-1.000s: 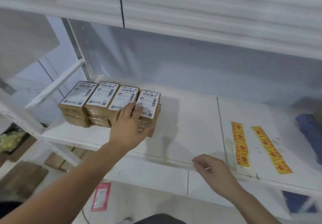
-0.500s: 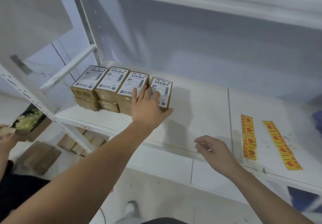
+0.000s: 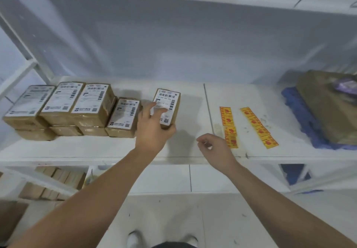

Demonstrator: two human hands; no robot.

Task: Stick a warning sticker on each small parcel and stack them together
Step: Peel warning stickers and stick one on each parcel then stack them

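Well, at the far left of the white shelf (image 3: 96, 147) stand three stacks (image 3: 58, 108) of small brown parcels, two high and packed side by side, each top one showing a white barcode label. Close against the third stack lies a single parcel (image 3: 123, 116), flat on the shelf with its label up.

Next comes my left hand (image 3: 152, 132), which grips another parcel (image 3: 170, 101). My fingers lie spread over its label and my thumb curls round its near end. This parcel sits a little apart from the single one, with bare shelf to its right.

My right hand (image 3: 216, 151) hangs over the front edge of the shelf, its fingers loosely curled. I cannot tell whether they pinch anything.

Just right of that hand lie two sticker strips (image 3: 258, 128), yellow with red marks, flat on the shelf and near each other without touching. No yellow sticker shows on any parcel's label.

At the far right a large brown package (image 3: 324, 105) rests on a blue cloth (image 3: 301, 116).
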